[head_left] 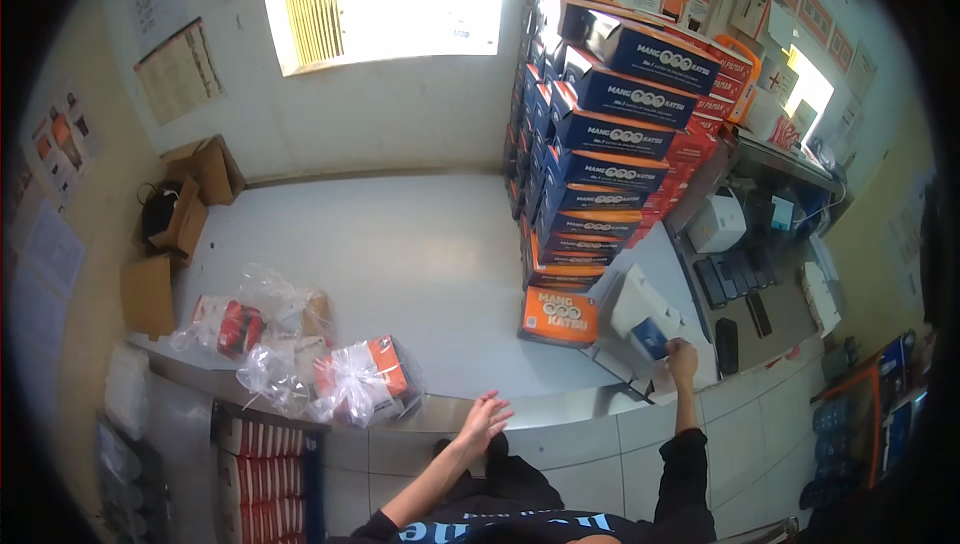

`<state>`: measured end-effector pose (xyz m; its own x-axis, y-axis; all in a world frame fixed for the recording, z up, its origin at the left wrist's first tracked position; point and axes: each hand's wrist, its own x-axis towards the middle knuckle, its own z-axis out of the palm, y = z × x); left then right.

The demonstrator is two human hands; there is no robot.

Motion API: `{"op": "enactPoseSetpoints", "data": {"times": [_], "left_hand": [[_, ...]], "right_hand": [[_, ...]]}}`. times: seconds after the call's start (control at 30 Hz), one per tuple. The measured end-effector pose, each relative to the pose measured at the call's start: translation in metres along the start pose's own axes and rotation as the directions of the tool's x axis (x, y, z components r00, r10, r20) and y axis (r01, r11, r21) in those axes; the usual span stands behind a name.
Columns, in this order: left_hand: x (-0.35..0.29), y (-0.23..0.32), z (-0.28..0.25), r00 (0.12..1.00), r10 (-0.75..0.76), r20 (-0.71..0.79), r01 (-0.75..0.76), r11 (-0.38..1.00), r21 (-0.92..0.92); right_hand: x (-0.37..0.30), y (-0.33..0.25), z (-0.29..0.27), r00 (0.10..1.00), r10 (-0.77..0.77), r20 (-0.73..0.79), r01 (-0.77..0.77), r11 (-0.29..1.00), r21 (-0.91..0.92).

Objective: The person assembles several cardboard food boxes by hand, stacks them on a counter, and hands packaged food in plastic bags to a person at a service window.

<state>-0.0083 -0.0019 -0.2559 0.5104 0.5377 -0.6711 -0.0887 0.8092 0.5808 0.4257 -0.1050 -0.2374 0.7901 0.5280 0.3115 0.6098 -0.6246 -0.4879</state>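
Note:
My right hand (682,360) is at the right side of the counter, its fingers closed on the edge of a white carton (640,296) that has a blue panel (649,338). Just left of that carton lies a closed orange box (558,318). My left hand (485,421) hovers over the counter's front edge, empty, with its fingers loosely apart. Left of it stand several knotted clear plastic bags with boxes inside; the nearest bag (360,382) holds an orange and white box.
A tall stack of dark blue and orange boxes (618,132) rises behind the orange box, with red boxes (690,149) beside it. Open brown cardboard boxes (205,172) stand at the far left. Right of the counter, a lower surface carries a white device (718,222) and dark items.

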Motion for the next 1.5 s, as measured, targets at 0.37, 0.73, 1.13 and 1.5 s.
{"op": "enactPoseSetpoints", "data": {"times": [0.37, 0.73, 1.13, 1.5], "left_hand": [[-0.02, -0.006, -0.028, 1.0, 0.005, -0.021, -0.002, 0.995, 0.102], [-0.158, 0.107, 0.095, 0.269, 0.424, 0.865, -0.721, -0.507, 0.472], [-0.177, 0.145, -0.007, 0.437, -0.459, 0.774, -0.52, 0.573, 0.634], [-0.209, 0.173, -0.055, 0.565, 0.239, 0.789, -0.639, 0.732, 0.236]], "right_hand": [[-0.03, 0.007, 0.019, 0.908, 0.415, 0.046, -0.348, 0.691, 0.633], [-0.165, -0.261, -0.187, 0.568, -0.539, 0.622, 0.485, 0.83, 0.277], [-0.207, -0.287, -0.138, 0.441, -0.628, 0.641, -0.165, 0.646, 0.746], [-0.193, -0.403, -0.156, 0.059, -0.996, 0.074, 0.69, 0.094, 0.717]]}}
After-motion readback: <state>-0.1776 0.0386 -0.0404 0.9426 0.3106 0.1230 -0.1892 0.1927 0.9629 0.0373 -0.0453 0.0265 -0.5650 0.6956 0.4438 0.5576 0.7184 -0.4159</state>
